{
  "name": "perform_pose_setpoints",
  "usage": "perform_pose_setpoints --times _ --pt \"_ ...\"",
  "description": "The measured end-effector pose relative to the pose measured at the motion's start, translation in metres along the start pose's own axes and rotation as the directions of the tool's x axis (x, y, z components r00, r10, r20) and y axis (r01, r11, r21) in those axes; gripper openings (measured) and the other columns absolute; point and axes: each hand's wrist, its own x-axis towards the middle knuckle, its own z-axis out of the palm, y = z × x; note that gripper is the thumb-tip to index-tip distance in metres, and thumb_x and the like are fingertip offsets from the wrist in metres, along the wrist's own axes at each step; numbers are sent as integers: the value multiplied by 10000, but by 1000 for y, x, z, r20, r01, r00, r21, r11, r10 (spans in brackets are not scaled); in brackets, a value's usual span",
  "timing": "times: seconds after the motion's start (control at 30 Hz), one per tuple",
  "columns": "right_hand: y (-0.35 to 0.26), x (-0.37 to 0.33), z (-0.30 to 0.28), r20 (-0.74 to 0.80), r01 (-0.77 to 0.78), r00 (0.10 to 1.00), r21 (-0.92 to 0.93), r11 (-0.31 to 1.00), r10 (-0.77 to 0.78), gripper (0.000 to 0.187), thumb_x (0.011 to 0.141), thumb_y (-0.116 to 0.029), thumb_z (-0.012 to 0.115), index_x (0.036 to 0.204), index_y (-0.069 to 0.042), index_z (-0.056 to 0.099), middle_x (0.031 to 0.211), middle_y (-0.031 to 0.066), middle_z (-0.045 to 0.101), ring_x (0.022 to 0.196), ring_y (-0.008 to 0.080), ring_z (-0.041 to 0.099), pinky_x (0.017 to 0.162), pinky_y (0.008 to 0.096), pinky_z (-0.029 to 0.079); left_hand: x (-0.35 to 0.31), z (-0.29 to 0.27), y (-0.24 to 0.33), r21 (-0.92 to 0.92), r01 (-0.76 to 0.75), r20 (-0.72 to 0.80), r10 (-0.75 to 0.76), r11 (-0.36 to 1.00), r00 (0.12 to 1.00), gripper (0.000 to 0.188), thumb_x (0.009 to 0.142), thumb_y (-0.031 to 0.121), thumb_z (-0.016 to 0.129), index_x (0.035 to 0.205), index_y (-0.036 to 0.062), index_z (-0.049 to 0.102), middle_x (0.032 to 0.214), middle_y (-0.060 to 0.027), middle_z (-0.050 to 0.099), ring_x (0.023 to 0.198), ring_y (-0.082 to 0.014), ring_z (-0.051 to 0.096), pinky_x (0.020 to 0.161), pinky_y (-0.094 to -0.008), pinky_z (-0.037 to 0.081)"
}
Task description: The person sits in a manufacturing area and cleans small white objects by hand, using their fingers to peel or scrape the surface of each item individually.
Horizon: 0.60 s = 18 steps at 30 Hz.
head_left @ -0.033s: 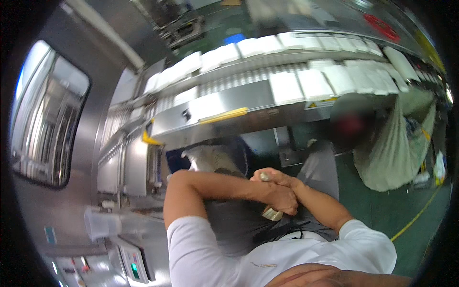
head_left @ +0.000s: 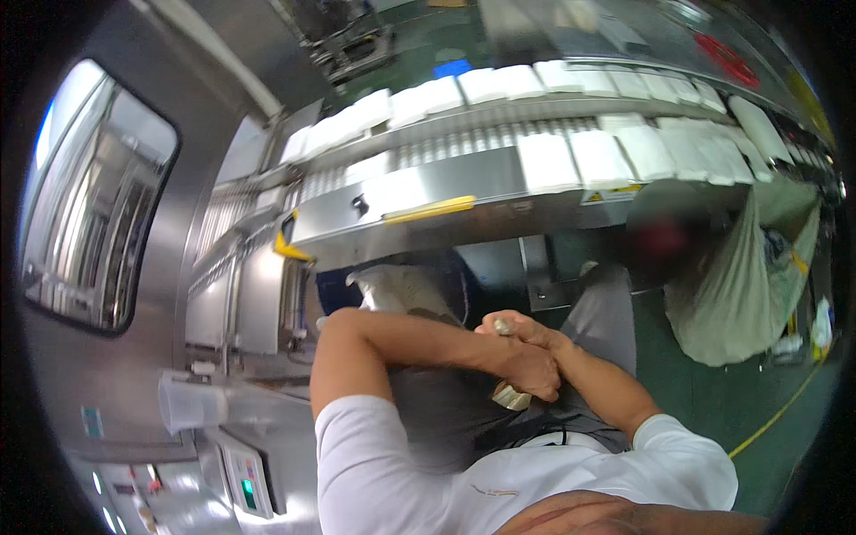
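Gold-cream, shiny material [head_left: 512, 398] shows just below the left hand [head_left: 533, 373], over the person's lap; I cannot tell whether those fingers hold it. The right hand [head_left: 528, 332] curls its fingers around a pale, rounded piece [head_left: 503, 327]. The shiny material looks light, slick and easily creased, best held by its lower edge.

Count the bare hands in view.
2: the left hand, below and right of picture centre; the right hand, just above it in the picture, the two overlapping. Others may be hidden.
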Motion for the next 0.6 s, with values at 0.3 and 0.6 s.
perform_pose_setpoints --times 0.3,0.6 --pt "-16 4 40 15 0 1000 -232 973 3 826 745 -559 746 1300 0 499 1274 117 557 1199 213 525 1064 373 380 7 5 14 108 33 64 -40 994 997 107 754 108 622 831 36 640 758 -138 670 776 -344 671 663 -463 528" --pt "-10 8 39 94 145 986 -37 989 -141 394 830 -430 730 799 -84 545 822 16 511 752 125 476 734 309 429 15 15 3 75 60 98 -67 995 993 135 766 103 603 879 49 653 799 -156 672 796 -362 658 686 -477 508"
